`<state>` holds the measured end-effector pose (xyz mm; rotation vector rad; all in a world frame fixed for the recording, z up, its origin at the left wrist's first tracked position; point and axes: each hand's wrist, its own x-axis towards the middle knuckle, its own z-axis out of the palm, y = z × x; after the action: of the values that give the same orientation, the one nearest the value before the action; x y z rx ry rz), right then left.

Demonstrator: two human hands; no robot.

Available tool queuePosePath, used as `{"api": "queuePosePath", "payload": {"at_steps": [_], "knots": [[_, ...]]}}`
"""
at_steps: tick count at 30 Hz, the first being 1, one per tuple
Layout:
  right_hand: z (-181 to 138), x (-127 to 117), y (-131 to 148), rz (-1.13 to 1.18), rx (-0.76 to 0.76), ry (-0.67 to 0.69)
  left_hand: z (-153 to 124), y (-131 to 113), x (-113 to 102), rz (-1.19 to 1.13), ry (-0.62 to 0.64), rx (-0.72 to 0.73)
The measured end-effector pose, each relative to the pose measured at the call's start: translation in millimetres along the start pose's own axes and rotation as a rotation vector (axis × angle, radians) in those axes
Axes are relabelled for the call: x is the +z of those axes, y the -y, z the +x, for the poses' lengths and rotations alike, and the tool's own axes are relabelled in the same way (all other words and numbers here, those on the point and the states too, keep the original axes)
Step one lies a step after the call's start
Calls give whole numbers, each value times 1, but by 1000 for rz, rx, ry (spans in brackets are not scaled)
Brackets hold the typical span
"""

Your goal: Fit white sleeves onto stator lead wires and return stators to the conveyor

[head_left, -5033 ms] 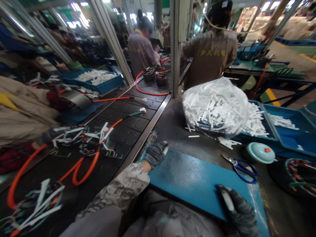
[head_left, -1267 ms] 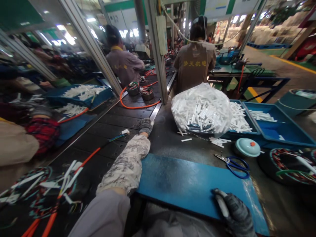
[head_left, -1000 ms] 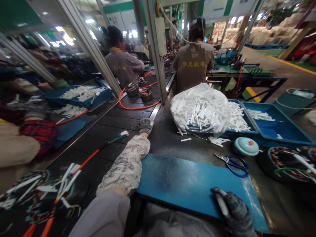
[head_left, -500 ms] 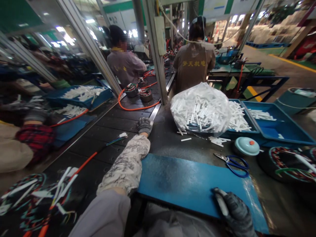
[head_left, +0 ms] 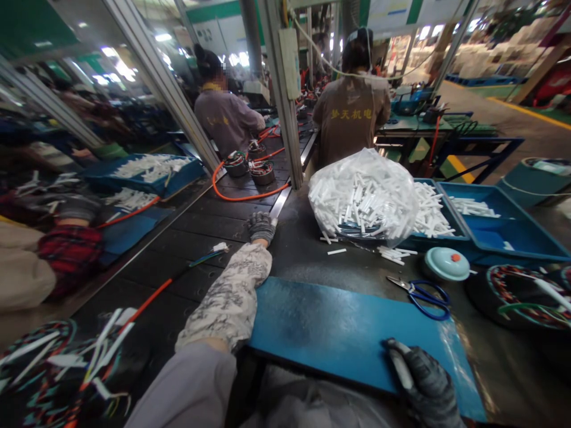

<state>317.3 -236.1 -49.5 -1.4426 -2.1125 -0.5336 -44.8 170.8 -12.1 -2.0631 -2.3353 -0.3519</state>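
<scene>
My left hand point(head_left: 261, 228), in a grey striped glove, rests on the metal rail point(head_left: 280, 204) along the conveyor, fingers lying forward. A patterned sleeve cover point(head_left: 227, 294) wraps that forearm. My right hand point(head_left: 426, 380), in a dark grey glove, lies on the near right part of the blue mat point(head_left: 330, 321) with its fingers curled together. A pale strip shows along its fingers; whether it is a white tube or part of the glove I cannot make out. Blue-handled scissors point(head_left: 423, 297) lie beyond it. A wound motor stator point(head_left: 40, 356) with white-sleeved leads and an orange cable point(head_left: 151, 300) sits on the conveyor point(head_left: 178, 261).
A clear bag of white tubes point(head_left: 363, 196) stands by blue bins point(head_left: 513, 223). Near them are a light-blue lidded pot point(head_left: 446, 263) and another stator point(head_left: 521, 297). A metal post point(head_left: 285, 101) rises ahead. At left is a co-worker's red checked sleeve point(head_left: 71, 255); two people sit ahead.
The near stator and its orange cable have shifted left and toward me along the conveyor. The co-worker's checked sleeve has moved slightly right. Both my hands stay put.
</scene>
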Motion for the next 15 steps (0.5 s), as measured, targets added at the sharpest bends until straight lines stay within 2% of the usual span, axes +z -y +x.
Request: {"api": "queuePosePath", "payload": {"at_steps": [8,15], "knots": [[9,-2,2,-65,-35,-8,-1,0,-1,-21,-8,3],[16,-20,-11,-6,-60,15,-2,0,-1,-27,-17,18]]}}
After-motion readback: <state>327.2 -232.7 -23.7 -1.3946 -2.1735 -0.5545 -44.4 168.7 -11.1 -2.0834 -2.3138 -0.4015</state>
